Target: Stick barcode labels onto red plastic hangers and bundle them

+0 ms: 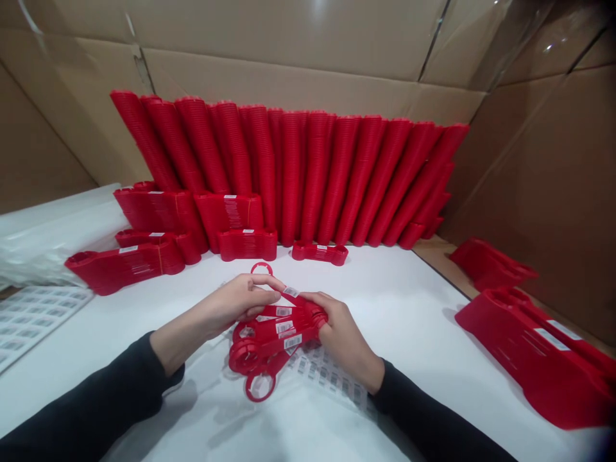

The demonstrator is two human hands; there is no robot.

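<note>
We can read no words, numbers or brands here; the print is too small and soft. On the fanned red pieces (267, 332) in the middle we see white barcode labels (292, 341). A near label sheet (332, 377), partly under them, carries rows of similar marks, as does the left label sheet (36, 321). We also find white labels, unreadable to us, atop the left red bundle (144, 263), the small far stack (312, 254) and the right red bundle (510, 350).
</note>
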